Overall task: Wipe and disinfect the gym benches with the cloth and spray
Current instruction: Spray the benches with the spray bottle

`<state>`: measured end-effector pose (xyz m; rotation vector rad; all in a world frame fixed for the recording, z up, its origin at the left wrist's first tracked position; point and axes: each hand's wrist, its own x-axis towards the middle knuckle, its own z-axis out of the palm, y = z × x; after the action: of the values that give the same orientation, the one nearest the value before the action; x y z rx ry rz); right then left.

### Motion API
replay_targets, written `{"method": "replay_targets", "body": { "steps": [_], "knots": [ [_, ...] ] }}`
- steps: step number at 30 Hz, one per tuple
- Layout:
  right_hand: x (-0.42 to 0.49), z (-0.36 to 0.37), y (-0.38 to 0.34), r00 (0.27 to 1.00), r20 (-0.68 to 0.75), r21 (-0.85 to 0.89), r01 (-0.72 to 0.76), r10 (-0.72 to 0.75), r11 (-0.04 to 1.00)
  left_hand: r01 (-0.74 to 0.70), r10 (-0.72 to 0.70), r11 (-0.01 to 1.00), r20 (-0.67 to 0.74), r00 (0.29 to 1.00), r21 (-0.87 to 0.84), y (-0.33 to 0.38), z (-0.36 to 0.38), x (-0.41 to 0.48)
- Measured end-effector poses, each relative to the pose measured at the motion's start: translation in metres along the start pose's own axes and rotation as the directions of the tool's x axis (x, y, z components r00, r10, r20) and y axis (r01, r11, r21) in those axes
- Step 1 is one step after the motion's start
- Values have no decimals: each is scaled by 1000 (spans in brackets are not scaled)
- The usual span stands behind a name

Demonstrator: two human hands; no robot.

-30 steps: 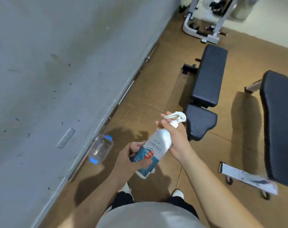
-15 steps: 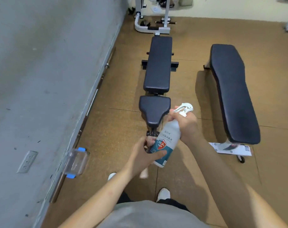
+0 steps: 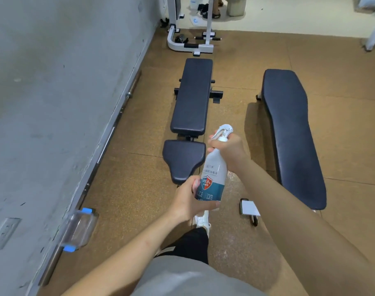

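Both hands hold a white spray bottle (image 3: pixel 213 176) with a teal label and white trigger head, in front of me. My left hand (image 3: pixel 189 201) grips its base; my right hand (image 3: pixel 228 151) grips its neck just below the trigger. A black adjustable bench (image 3: pixel 192 97) with a separate seat pad (image 3: pixel 182 159) lies straight ahead on the floor, the bottle just right of the seat pad. A second, longer black flat bench (image 3: pixel 293 133) lies to the right. No cloth is in view.
A grey wall (image 3: pixel 54 103) runs along the left with a barbell (image 3: pixel 109 133) at its foot and a clear box with blue clips (image 3: pixel 79 229). A white machine frame (image 3: pixel 191 39) stands beyond the benches. The right bench's white foot (image 3: pixel 249 209) lies near my shoe.
The view swung from the wall toward the benches and moved closer. Both hands kept the bottle, now more upright and nearer the seat pad.
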<state>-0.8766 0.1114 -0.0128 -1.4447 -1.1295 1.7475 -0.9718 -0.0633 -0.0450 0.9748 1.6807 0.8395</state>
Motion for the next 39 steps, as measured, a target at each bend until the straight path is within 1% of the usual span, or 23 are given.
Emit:
{"method": "replay_targets", "body": {
  "steps": [2,7,10,14,19,22,26,30,35,37,39],
  "knots": [
    [33,2,-14,1000,-7,-79,-31,31,996,23,-24,998,-12,1000,-63,3,3,33],
    [112,6,-35,993,-32,-170,-116,112,979,88,-88,992,2,996,-96,17,-4,109],
    [152,6,-51,989,-4,-199,-146,148,969,116,-115,981,17,993,-155,27,-3,148],
    [195,-1,-60,981,-10,-190,-191,193,963,172,-170,972,23,985,-158,38,2,185],
    [252,-14,-71,983,10,-216,-177,184,960,199,-203,969,-10,979,-144,58,7,235],
    [289,-24,-82,981,67,-241,-161,182,957,213,-218,964,-11,976,-162,73,22,266],
    [348,-37,-97,973,140,-298,-133,181,945,221,-241,957,-86,967,-190,96,41,315],
    [410,-53,-113,966,167,-346,-130,197,929,248,-277,947,-131,952,-206,123,60,371],
    [476,-74,-149,912,313,-341,-152,265,928,284,-350,914,-209,913,-291,166,93,428],
    [497,-78,-161,902,323,-373,-158,287,915,287,-379,895,-241,893,-341,182,104,445],
    [514,-80,-171,900,326,-395,-148,288,907,292,-397,887,-269,877,-357,193,107,461]
  ]
}}
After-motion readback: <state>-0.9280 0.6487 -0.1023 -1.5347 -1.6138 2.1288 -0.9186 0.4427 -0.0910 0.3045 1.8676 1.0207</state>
